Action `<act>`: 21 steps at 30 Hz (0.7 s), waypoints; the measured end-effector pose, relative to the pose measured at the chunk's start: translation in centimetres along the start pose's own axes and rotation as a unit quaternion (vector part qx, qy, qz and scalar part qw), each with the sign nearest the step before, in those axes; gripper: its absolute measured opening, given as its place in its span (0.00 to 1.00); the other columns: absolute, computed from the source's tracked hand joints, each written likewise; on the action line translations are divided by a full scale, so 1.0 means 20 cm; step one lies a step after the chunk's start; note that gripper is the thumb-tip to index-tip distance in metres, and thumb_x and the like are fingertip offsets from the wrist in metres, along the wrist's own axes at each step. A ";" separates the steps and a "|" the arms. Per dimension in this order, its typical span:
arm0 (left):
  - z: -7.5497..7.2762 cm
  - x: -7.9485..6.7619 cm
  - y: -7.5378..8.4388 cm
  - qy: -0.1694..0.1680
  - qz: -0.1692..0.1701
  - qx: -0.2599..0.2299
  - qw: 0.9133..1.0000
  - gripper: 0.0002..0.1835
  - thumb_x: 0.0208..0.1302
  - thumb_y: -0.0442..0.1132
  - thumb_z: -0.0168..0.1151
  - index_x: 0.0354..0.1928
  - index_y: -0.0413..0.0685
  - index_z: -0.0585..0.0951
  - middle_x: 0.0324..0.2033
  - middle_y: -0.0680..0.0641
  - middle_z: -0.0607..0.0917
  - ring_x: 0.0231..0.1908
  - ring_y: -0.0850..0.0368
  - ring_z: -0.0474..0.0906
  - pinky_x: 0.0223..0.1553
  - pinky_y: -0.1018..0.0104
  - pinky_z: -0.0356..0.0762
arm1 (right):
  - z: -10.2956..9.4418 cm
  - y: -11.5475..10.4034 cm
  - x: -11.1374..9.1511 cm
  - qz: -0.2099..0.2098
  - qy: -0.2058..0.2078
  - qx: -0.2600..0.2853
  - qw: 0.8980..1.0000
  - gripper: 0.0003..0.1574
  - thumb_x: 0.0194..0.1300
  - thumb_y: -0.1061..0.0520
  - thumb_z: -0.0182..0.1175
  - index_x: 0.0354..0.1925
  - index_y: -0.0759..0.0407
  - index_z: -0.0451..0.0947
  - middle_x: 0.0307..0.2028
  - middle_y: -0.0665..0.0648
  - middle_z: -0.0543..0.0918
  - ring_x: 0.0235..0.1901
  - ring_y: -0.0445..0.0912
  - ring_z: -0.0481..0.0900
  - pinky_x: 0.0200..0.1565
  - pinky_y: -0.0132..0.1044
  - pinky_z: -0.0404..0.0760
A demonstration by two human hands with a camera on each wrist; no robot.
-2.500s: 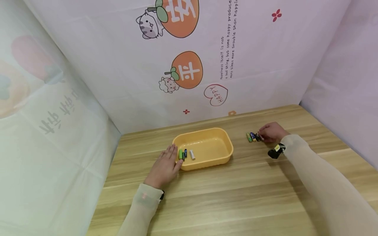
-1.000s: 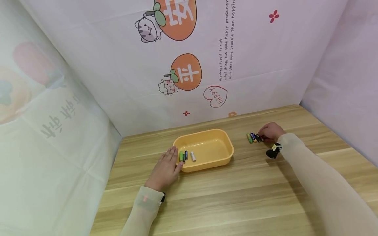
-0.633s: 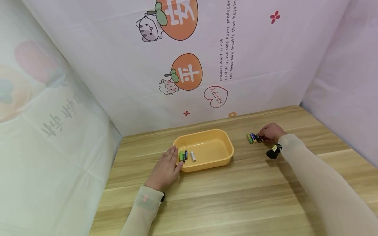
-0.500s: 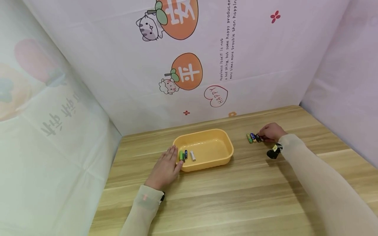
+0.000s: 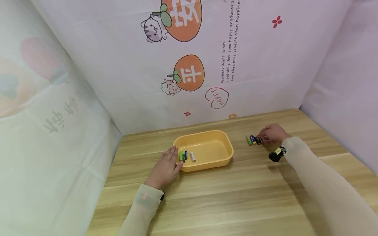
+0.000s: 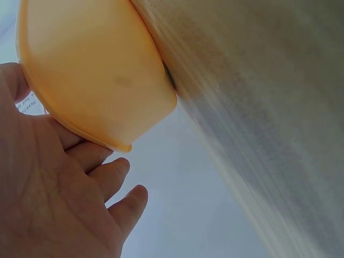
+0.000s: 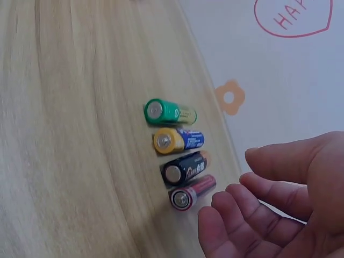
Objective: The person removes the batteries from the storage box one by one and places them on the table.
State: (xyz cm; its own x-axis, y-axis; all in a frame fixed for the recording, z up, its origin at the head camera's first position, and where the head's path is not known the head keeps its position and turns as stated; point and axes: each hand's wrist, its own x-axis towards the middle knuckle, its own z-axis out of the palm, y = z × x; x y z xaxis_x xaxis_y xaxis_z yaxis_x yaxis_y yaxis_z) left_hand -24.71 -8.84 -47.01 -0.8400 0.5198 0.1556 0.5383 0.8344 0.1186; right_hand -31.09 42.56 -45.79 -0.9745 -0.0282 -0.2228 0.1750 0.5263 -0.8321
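My left hand (image 5: 163, 167) rests along the left end of a yellow tray (image 5: 206, 165), its fingers fairly straight against the rim. In the left wrist view, the thumb and fingertips touch the tray's edge. Beside my right hand (image 5: 274, 132), several batteries lie in a row on the wood. From the right wrist view these are a green battery (image 7: 172, 112), a blue-and-yellow battery (image 7: 180, 140), a black battery (image 7: 185, 167) and a red battery (image 7: 196, 192). The right thumb stands apart from the loosely bent fingers, close by the red one, with nothing held.
Inside the tray, at its left side, lie a bright green battery (image 5: 181, 155), two dark batteries and a white battery (image 5: 193, 156). A printed white sheet (image 5: 248, 65) rises behind the wooden table (image 5: 224, 203), with more sheets at left and right.
My right hand has drawn slightly right, away from the row's end, and the red battery shows more clearly. The left hand and tray have stayed put; the head view has shifted a little.
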 end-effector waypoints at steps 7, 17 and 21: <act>0.01 0.00 0.00 0.002 0.000 -0.002 1.000 0.36 0.77 0.59 0.34 0.75 0.40 0.52 0.74 0.44 0.50 0.73 0.48 0.46 0.69 0.48 0.50 | 0.02 -0.04 -0.02 0.003 0.001 0.004 1.000 0.27 0.73 0.57 0.50 0.58 0.79 0.69 0.48 0.70 0.80 0.41 0.53 0.81 0.43 0.45 0.83; 0.00 0.01 0.01 -0.002 -0.001 -0.003 1.000 0.36 0.77 0.58 0.35 0.75 0.40 0.51 0.75 0.44 0.49 0.73 0.49 0.45 0.70 0.50 0.48 | 0.09 -0.20 -0.05 -0.020 0.008 0.024 0.999 0.29 0.73 0.57 0.50 0.62 0.79 0.66 0.45 0.67 0.78 0.40 0.53 0.80 0.42 0.45 0.83; 0.01 0.01 0.00 -0.009 -0.002 0.004 1.000 0.37 0.77 0.59 0.32 0.75 0.41 0.50 0.75 0.45 0.48 0.74 0.50 0.43 0.70 0.50 0.48 | 0.12 -0.23 -0.05 -0.028 0.006 0.025 0.999 0.27 0.73 0.58 0.50 0.61 0.79 0.67 0.41 0.62 0.80 0.39 0.51 0.81 0.39 0.42 0.83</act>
State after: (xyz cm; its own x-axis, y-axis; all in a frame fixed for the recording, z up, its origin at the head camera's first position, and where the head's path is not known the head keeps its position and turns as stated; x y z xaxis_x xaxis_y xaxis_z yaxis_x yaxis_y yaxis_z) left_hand -24.83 -8.66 -47.12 -0.8437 0.5189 0.1377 0.5337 0.8384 0.1108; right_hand -30.60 38.03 -42.99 -0.9845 -0.0464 -0.1691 0.1264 0.4805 -0.8679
